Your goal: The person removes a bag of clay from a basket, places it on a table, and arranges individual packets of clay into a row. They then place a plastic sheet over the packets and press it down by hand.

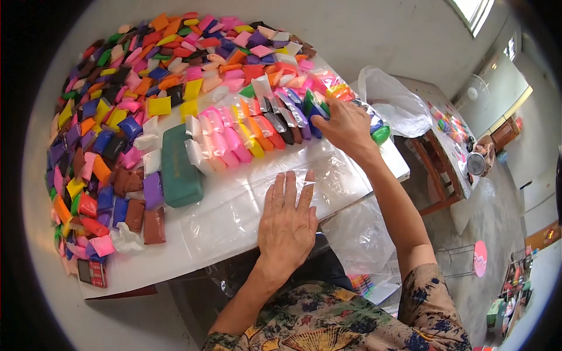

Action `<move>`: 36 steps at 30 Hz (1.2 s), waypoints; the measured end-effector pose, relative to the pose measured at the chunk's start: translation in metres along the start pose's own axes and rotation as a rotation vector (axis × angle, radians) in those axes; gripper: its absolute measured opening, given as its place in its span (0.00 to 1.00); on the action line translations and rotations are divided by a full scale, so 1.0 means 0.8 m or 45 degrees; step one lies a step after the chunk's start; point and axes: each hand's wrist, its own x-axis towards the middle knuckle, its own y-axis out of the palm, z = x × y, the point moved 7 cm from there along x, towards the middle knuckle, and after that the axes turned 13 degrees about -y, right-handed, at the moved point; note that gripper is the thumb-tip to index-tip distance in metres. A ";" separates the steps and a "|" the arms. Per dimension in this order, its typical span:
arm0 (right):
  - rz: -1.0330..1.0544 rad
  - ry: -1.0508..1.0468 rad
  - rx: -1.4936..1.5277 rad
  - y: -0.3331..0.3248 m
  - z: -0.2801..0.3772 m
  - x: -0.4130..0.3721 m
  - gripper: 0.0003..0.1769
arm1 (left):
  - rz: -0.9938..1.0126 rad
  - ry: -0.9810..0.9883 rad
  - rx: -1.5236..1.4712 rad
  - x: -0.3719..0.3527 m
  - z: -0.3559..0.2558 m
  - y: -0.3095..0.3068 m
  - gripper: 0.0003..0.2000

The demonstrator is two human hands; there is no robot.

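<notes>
My left hand [287, 225] lies flat with outstretched fingers at the table's front edge, its fingertips on a clear plastic bag [331, 172]. At the right end of a row of small coloured packets [254, 137], my right hand [349, 130] has its thumb and fingers closed around a green packet [308, 102]; the far fingers are partly hidden. The row runs through white, peach, pink, yellow, orange, red, black, brown, purple and blue packets in clear wrapping. A dark green case [181, 167] borders its left end.
A large heap of mixed coloured packets [146, 70] covers the back and left of the table. A small red device with a screen [92, 273] sits at the left corner. White plastic bags [398, 102] hang at the right, beside a second table [448, 134]. Shelves stand farther right.
</notes>
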 end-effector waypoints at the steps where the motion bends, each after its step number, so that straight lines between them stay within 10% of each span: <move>1: -0.073 -0.016 0.001 0.000 -0.001 0.002 0.24 | 0.003 0.004 0.000 0.000 0.000 0.000 0.30; 15: -0.937 -0.093 0.611 -0.095 0.009 -0.206 0.19 | -0.033 0.000 -0.001 0.000 -0.001 -0.002 0.37; 36: -0.658 0.037 0.063 -0.013 0.079 -0.216 0.18 | -0.017 0.015 -0.022 -0.003 0.000 0.001 0.31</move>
